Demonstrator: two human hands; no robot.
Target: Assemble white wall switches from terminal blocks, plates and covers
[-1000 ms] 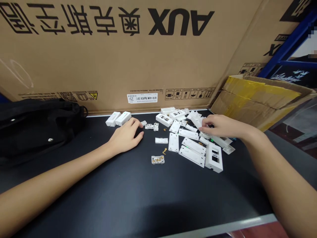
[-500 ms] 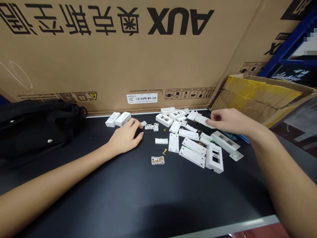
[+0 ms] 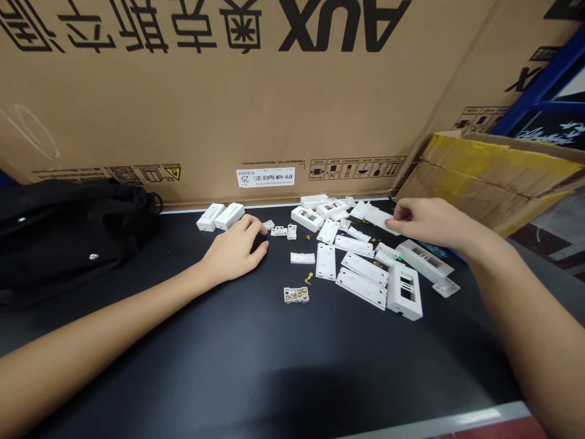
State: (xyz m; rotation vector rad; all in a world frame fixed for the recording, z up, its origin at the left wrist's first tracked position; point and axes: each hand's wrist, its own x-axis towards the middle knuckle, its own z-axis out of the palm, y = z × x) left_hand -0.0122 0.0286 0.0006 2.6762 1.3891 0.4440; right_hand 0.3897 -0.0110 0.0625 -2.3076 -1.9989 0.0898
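spanning a black tabletop, two bare forearms are being cropped by the frame's edges. just ahead, a small white block is lying face up, presumably so its brass bits are not spilling; beyond it, a brass clip is appearing too small to read clearly. flat white plates are lying beside a windowed housing, partly covering one another's surroundings. at left, the left hand is resting palm down, fingers loosely bent and parted, gripping nothing visible, apparently for support; whether it is touching the small white pieces nearby, one cannot tell. at the scatter's far right, the right hand is pinching the end of a thin white plate, likely because so slim a part is offering mainly its edges; fingers are hiding that end. farther back, two white covers are sitting paired, a black bag is running out of frame, and a big cardboard box is losing its upper part to the crop.
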